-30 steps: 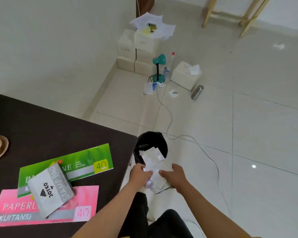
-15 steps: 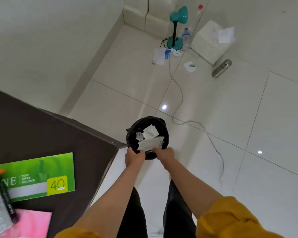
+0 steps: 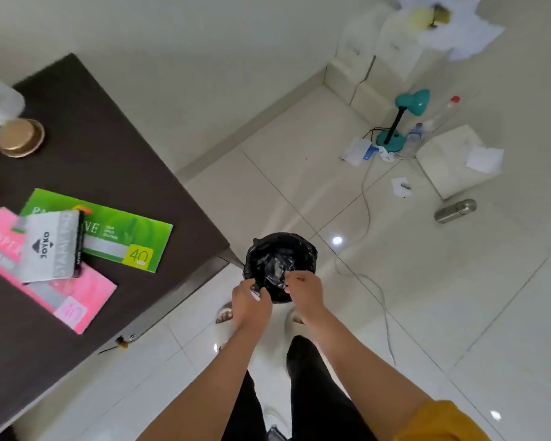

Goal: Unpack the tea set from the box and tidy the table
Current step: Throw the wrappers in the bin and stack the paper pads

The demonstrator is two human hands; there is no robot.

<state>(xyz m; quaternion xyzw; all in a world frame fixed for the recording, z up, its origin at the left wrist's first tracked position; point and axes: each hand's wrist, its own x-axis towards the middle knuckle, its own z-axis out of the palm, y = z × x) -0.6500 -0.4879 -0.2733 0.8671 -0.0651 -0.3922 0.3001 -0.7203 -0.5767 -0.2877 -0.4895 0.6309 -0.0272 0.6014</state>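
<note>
Both hands gripped the bin liner [image 3: 280,265]: left hand [image 3: 250,302] pinching its near rim, right hand [image 3: 304,289] apparently likewise, presumably to gather it closed. The bin stood beside the table [image 3: 115,154] corner.

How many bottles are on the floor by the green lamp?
2 clear ones: a tall bottle with a red cap leaning just right of the lamp, and a smaller bottle by its base. The metal flask lies farther away. Others may be hidden.
</note>
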